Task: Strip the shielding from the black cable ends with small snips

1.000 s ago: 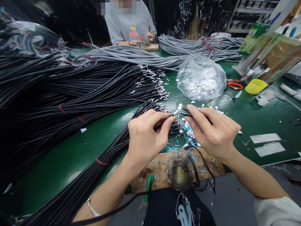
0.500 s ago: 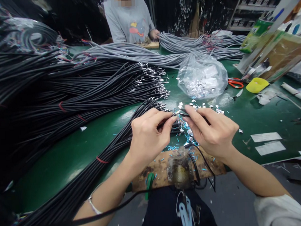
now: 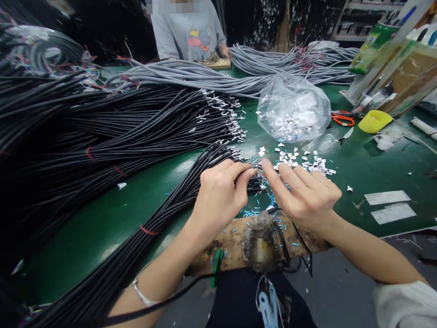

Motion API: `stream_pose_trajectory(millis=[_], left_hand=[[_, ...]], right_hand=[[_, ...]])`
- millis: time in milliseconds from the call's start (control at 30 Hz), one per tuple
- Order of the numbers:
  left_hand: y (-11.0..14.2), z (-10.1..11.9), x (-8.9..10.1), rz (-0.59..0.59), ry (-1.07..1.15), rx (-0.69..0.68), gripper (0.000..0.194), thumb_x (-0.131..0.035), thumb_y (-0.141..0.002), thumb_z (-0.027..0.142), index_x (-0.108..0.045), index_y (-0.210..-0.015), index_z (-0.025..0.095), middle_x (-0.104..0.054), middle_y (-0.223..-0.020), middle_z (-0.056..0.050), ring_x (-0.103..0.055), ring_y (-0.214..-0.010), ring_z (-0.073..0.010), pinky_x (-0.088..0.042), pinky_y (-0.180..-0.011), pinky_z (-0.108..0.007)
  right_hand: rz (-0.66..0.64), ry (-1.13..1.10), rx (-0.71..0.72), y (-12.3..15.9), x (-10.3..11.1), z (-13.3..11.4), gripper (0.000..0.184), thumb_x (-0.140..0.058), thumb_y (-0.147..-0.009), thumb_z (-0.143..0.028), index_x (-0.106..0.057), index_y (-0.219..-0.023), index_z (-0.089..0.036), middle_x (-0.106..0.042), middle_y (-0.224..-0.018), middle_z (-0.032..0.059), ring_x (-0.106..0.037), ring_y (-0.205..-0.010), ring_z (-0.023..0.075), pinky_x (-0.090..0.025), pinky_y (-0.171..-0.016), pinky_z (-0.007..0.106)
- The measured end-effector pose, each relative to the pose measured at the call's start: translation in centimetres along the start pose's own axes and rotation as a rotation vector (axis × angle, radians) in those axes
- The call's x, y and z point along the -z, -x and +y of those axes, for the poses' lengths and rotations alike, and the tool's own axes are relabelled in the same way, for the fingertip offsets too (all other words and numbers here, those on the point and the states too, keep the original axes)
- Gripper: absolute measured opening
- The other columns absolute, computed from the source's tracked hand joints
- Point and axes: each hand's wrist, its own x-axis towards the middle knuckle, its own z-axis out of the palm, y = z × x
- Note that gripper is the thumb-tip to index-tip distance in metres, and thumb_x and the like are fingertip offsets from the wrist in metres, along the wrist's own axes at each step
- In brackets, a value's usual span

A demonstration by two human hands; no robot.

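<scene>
My left hand (image 3: 223, 190) is closed, thumb and forefinger pinching the end of a black cable whose tip is mostly hidden by the fingers. Right at that tip are the fingertips of my right hand (image 3: 301, 192), forefinger stretched along it and the other fingers curled. A small dark thing shows between the right fingers, too covered to name. Behind and left of my left hand lies a tied bundle of black cables (image 3: 177, 206) with silvery stripped ends. Foil scraps (image 3: 321, 165) and bits of blue insulation (image 3: 250, 211) are scattered around and below the hands.
A clear plastic bag (image 3: 293, 108) of foil scraps stands ahead. More black cables (image 3: 138, 121) fill the left, grey cables (image 3: 186, 72) the back. Orange-handled scissors (image 3: 342, 117) and a yellow object (image 3: 374, 121) lie right. A wooden board (image 3: 228, 249) carries a small device. A person (image 3: 188, 31) sits opposite.
My right hand has shifted slightly left and lower, its forefinger now straighter over the cable tip. More foil scraps show beyond it. My left hand has barely moved.
</scene>
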Motion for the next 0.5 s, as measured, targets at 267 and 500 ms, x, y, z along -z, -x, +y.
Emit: stream_pose_trajectory(millis=[267,500], left_hand=[[-0.2,-0.4,-0.3,-0.104,0.026,-0.058,0.012,-0.057,-0.084,0.020,-0.069,-0.084,0.015,-0.064,-0.069,-0.002,-0.057,-0.060,-0.0111,-0.043,-0.057,-0.023],[-0.7,-0.4,0.7,-0.241,0.140,-0.115,0.016,-0.052,-0.087,0.017,-0.068,-0.090,0.016,-0.065,-0.078,-0.003,-0.059,-0.068,-0.0114,-0.046,-0.063,-0.024]], right_hand=[[-0.116,-0.020,-0.043,-0.3,-0.3,0.3,0.026,-0.049,-0.089,-0.019,-0.065,-0.110,-0.019,-0.068,-0.075,0.0015,-0.049,-0.057,0.0118,-0.026,-0.052,0.030],[-0.122,-0.713,-0.421,-1.5,-0.3,2.3,0.033,-0.062,-0.081,-0.039,-0.065,-0.108,-0.020,-0.063,-0.085,0.0020,-0.057,-0.072,0.0115,-0.042,-0.065,0.024]])
